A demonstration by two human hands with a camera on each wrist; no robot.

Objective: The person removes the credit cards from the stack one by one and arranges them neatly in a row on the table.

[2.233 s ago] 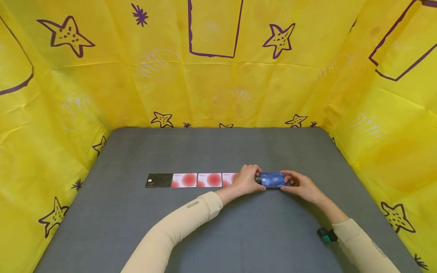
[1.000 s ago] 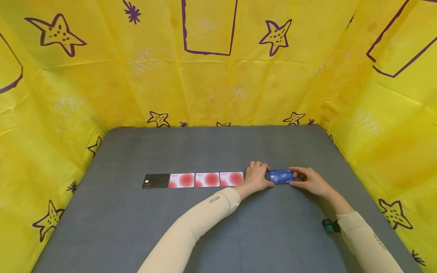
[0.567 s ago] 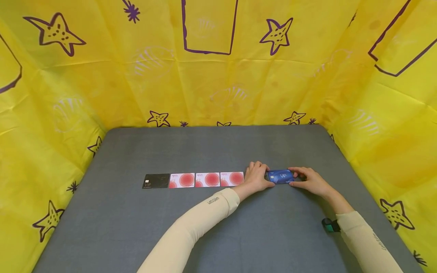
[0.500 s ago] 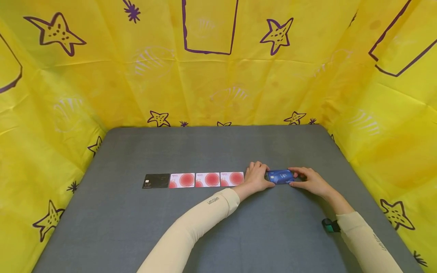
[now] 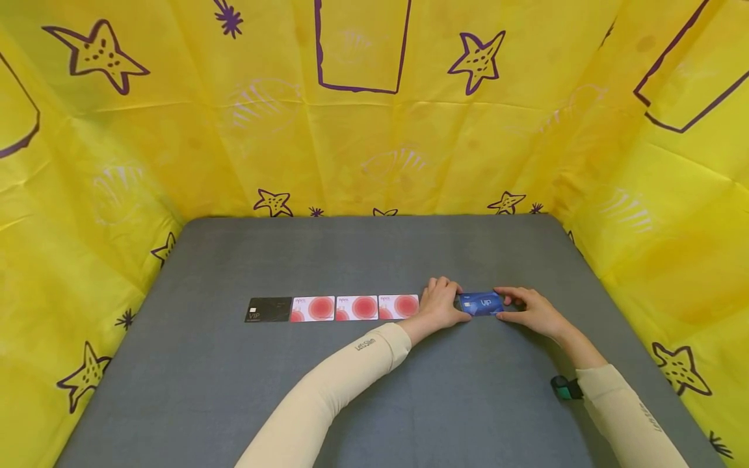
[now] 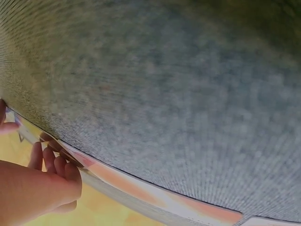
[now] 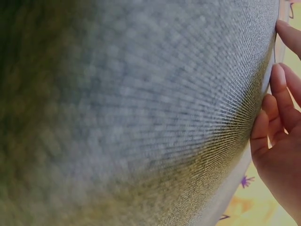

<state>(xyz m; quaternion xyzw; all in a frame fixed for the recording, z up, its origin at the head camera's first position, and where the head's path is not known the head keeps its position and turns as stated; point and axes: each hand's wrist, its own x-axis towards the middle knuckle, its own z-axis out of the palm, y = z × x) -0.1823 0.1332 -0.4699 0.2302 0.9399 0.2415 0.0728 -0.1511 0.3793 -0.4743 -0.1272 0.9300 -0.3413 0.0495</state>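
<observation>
A blue VIP card (image 5: 482, 303) lies flat at the right end of a row of cards. My right hand (image 5: 529, 313) holds its right side, thumb at the near corner and a finger at the far one. My left hand (image 5: 439, 303) arches over the row, its thumb and fingertips at the blue card's left corners. Beneath that hand a card is mostly hidden; only a dark sliver shows. Left of it lie three white cards with red circles (image 5: 399, 307) and a black VIP card (image 5: 268, 310). In the left wrist view the left fingers (image 6: 49, 160) bend beside the row.
The cards lie on a grey-covered table (image 5: 351, 260) with rounded far corners. Yellow cloth (image 5: 351, 149) with starfish drawings hangs around its back and sides. A black and green strap piece (image 5: 565, 388) shows by my right sleeve.
Since the oldest frame both hands and the blue card have shifted right, uncovering the third white card fully. Over the last second the hands and cards have stayed almost still.
</observation>
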